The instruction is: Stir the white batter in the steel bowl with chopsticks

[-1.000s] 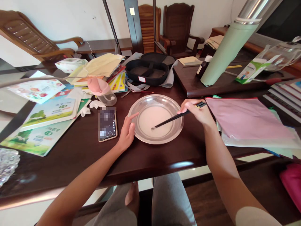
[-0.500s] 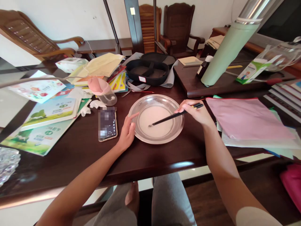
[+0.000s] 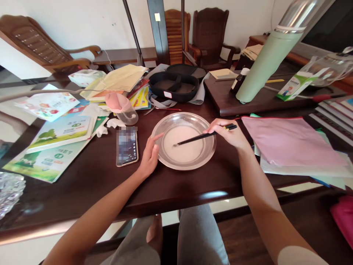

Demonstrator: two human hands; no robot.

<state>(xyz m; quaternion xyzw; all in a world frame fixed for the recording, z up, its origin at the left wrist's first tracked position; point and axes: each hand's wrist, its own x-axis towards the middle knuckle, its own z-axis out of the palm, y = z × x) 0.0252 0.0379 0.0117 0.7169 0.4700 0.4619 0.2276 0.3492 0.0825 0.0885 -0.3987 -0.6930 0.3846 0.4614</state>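
A round metal dish [image 3: 184,166] with a wide rim sits on the dark table, holding a layer of milky white liquid [image 3: 183,141]. My left hand [image 3: 149,156] grips the dish's left rim, index finger laid over the edge and thumb on the near side. From the right, my right hand [image 3: 224,130] is closed around a pair of black chopsticks [image 3: 197,137] with gold bands near the top. Their tips slant down to the left into the white liquid. The chopsticks lie close together, held above the right rim.
Left of the dish lies a phone [image 3: 127,146], with a pink-lidded cup [image 3: 121,108] and booklets [image 3: 55,136] beyond. A black case [image 3: 173,86] is behind. A pink pouch [image 3: 292,141] and green thermos [image 3: 270,66] stand right. Another person's blurred arm [image 3: 12,123] shows at left.
The chopstick tips have shifted slightly left in the liquid. My left hand stays at the rim. A blurred arm has come into view at the left edge, and the view has tilted slightly.
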